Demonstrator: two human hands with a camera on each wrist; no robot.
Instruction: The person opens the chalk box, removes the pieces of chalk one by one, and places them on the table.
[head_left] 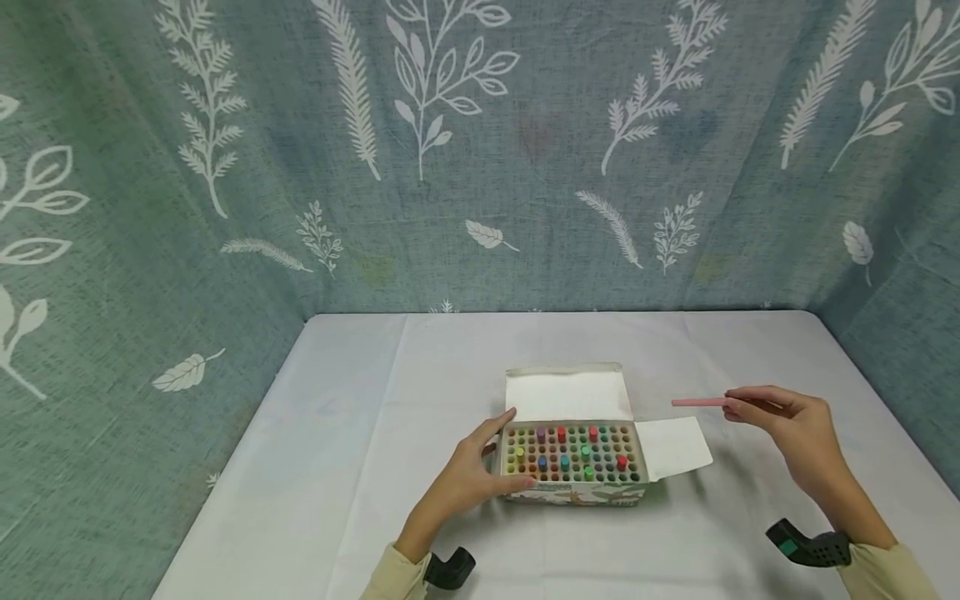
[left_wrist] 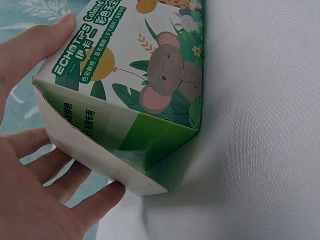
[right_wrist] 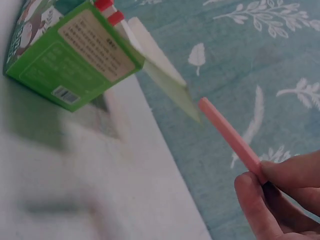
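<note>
Head/box: L hand (head_left: 471, 468) is gripping box (head_left: 573, 495); R hand (head_left: 787, 427) is pinching pink stick (head_left: 697, 402), R of box.
L wrist/brace: thumb (left_wrist: 59, 34) is resting on box front; light hold prob. avoiding dents.
R wrist/stick: fingers (right_wrist: 254, 205) are holding one end; firm pinch prob. helping aim.

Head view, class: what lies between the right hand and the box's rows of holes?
The head view shows the open side flap and the pink stick the right hand pinches.

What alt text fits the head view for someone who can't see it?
A person's right hand holds a pink stick beside an open box with rows of holes, some holding colored pegs; the left hand grips the box on a white table.
</note>
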